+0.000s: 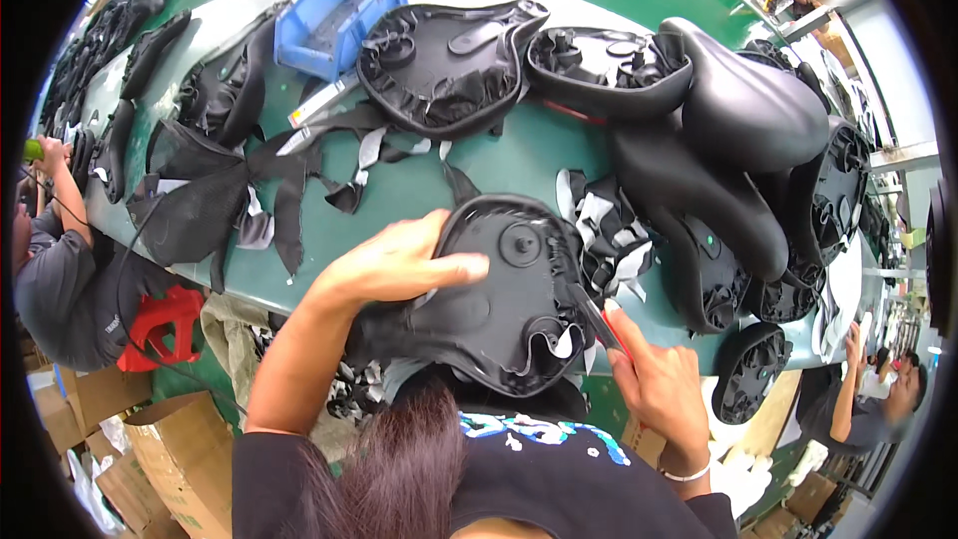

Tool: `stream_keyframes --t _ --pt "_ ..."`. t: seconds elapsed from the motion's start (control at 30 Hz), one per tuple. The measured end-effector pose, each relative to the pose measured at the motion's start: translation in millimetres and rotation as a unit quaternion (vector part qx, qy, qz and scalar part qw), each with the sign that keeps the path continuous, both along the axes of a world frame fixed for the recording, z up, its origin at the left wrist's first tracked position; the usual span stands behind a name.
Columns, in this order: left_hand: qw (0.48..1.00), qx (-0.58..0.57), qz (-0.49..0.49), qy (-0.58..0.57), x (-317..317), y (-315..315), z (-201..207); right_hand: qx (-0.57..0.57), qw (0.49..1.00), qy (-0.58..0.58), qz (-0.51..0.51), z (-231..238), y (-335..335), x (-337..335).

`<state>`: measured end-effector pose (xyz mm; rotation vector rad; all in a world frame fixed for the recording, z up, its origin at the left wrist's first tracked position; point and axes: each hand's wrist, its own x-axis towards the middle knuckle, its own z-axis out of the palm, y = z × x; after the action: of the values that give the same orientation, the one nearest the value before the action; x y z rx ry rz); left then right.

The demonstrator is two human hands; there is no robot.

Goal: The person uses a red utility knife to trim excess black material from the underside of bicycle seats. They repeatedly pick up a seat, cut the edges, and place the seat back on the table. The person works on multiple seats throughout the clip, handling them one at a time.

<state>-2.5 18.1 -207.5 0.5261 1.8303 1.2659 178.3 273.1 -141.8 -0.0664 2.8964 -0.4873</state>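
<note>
Left hand: the left hand (414, 262) grasps the seat by its left edge, thumb laid flat over the underside, the other fingers mostly hidden behind the rim.
Right hand: the right hand (654, 379) is closed around a red-handled knife (602, 324) (or something much like one), its blade close against the seat's right rim.
Seat: the black seat (469, 294) is underside up between the hands, in front of the person's chest at the near edge of the surface (534, 168); what bears its weight underneath I cannot tell.
Weight and feel: probably light for its size, with a stiff base and softer padding under a smooth cover that may slip a little.
Delicate part: the gathered cover at the rim looks thin and easy to nick.
Where to hold: the firm base and outer edge seem best, fingers well clear of the blade.
Loose strip: a pale-edged strip (562, 343) curls on the seat's lower right.
Scraps: black and pale scraps (611, 240) lie heaped just beyond the right rim.
Farther out: more seats (753, 105) are piled to the right, with a blue bin (305, 56) at the far side.
</note>
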Motion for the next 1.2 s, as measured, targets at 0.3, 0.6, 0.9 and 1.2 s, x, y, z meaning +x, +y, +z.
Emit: stream_keyframes --t 0.3,0.6,0.9,1.2 --pt "0.937 0.123 0.301 0.128 16 -1 7 -0.051 0.993 0.101 0.034 -52 12 -61" --pt "0.847 0.276 0.454 -0.021 108 35 29 -0.140 0.985 0.070 -0.073 -56 -34 11" --pt "0.800 0.383 0.460 -0.043 136 37 1 -0.531 0.789 -0.039 -0.307 -43 -40 38" --pt "0.903 0.199 0.014 0.380 96 33 36 -0.357 0.915 0.097 -0.161 -31 -10 -76"
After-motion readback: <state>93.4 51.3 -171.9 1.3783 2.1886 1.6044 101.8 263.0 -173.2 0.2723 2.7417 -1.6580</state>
